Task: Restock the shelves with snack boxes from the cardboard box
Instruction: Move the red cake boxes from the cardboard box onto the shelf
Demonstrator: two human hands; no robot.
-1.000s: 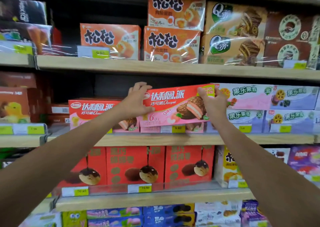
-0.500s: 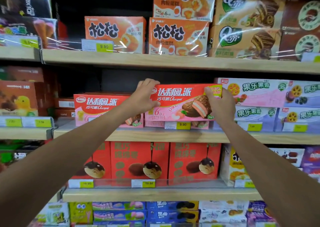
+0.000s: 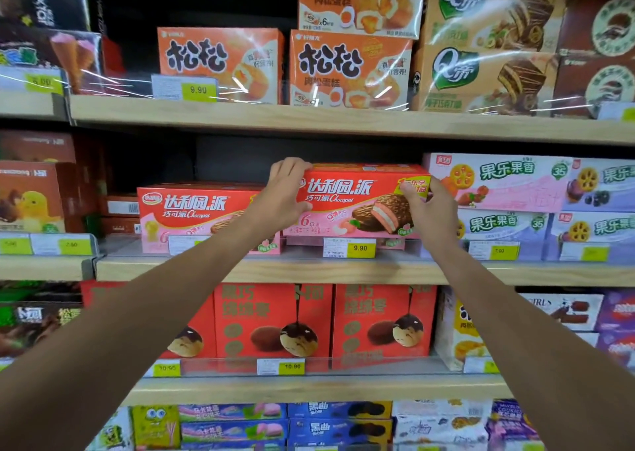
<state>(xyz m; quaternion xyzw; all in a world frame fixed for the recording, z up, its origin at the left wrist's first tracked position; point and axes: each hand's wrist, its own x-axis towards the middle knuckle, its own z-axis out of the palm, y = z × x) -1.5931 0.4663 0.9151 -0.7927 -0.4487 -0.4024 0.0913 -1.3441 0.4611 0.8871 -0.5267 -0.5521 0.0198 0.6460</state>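
you hold the red snack box (image 3: pixel 357 201) with both hands at the middle shelf (image 3: pixel 343 270). your left hand (image 3: pixel 287 192) is spread over the left end of the box: the fingers curl over its top left corner and the thumb presses on the front face. your right hand (image 3: pixel 431 206) grips the right end, with the thumb on the front near the yellow corner mark and the other fingers hidden behind the box. the box sits level on top of another box of the same kind, of which only a thin strip shows under it, behind the yellow price tag (image 3: pixel 360 247) that reads 9.90. just to the left stands a second red box (image 3: pixel 192 213) of the same brand, lower, and your left forearm crosses its right part. to the right the held box is just beside the pink boxes (image 3: pixel 498 184) with green letters; i cannot tell if they touch. on the upper shelf (image 3: pixel 343 120) orange boxes (image 3: pixel 347 67) stand under clear film. on the lower shelf (image 3: pixel 309 387) you see red boxes (image 3: pixel 381 320) with a chocolate ball picture.
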